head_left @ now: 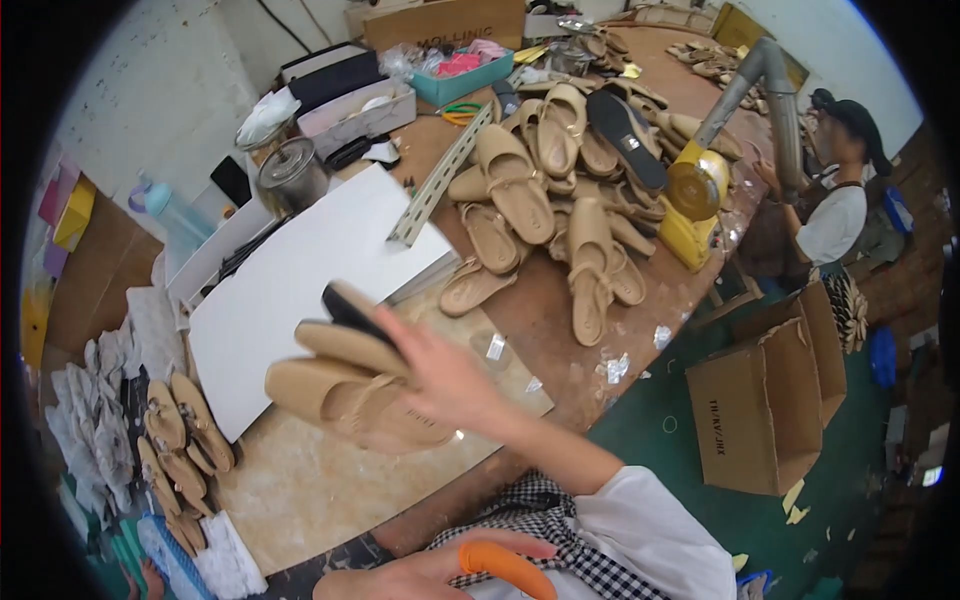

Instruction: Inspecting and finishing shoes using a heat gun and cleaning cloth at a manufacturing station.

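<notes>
My right hand (445, 378) reaches out over the table from a white sleeve and grips a pair of tan sandals (350, 385), stacked with a dark sole showing on top. They hang above the pale work surface (300, 490) beside a large white board (300, 265). My left hand (425, 575) lies low near my body on checkered cloth (560, 530), fingers stretched out, one finger in an orange cover, holding nothing.
A heap of tan sandals (545, 190) covers the brown table, with a perforated metal bar (440, 180) beside it. A yellow machine (695, 200) with a grey duct stands at the edge. Another person (835, 200) works at the right. Open cardboard boxes (760, 410) sit on the green floor. More sandals (180, 440) lie at the left.
</notes>
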The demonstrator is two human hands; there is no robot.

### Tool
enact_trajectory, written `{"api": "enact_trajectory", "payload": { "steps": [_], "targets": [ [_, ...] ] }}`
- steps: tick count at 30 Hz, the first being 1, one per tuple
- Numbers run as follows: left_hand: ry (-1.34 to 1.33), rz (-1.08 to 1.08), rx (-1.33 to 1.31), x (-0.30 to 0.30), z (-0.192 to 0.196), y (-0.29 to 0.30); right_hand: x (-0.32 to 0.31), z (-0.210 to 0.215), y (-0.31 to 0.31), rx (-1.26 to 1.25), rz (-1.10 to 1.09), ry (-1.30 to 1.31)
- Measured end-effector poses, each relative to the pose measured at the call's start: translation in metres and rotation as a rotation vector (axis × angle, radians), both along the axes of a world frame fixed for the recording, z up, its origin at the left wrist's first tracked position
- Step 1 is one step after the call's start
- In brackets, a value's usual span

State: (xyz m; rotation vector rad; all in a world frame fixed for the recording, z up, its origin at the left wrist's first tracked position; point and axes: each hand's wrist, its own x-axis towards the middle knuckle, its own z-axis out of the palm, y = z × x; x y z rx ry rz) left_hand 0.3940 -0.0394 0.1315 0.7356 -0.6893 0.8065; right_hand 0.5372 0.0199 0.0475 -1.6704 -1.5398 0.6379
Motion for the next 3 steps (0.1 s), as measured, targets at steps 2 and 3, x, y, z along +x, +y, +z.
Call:
{"api": "enact_trajectory", "payload": {
  "steps": [2, 3],
  "targets": [
    [0.549, -0.27, 0.279, -0.034, 0.018, 0.026, -0.049, -0.033, 0.006, -0.038, 0.029, -0.038],
    [0.539, -0.32, 0.261, -0.043, 0.014, 0.023, -0.072, -0.05, 0.006, -0.072, 0.057, -0.096]
  ]
}}
